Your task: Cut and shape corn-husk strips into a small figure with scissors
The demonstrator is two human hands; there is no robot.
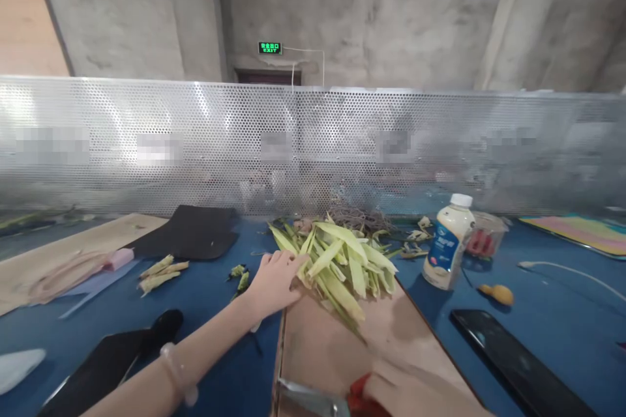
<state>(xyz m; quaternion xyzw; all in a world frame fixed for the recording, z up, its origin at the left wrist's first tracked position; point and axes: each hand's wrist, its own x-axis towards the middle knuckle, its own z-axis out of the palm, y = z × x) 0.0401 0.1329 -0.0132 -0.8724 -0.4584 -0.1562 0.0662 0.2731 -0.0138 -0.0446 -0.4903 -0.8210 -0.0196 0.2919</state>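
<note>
A loose pile of pale green, leafy strips that look like corn husks (342, 260) lies at the far end of a tan board (323, 332). My left hand (276, 280) is at the pile's left edge, its fingers curled over the husks and the fingertips partly hidden. Low in the picture, my right hand (405, 388) is blurred by motion. It closes around the red handle of a metal-bladed tool (313, 397), perhaps scissors, whose blade points left over the near end of the board.
Right of the board stand a bottle (445, 244), a clear tub (484, 234), a small yellow gourd-shaped thing (496, 293) and a black phone (513, 358). Leftward lie a black sheet (188, 232), dry husk pieces (161, 273) and a dark flat object (105, 365). A perforated metal screen (220, 143) rises behind.
</note>
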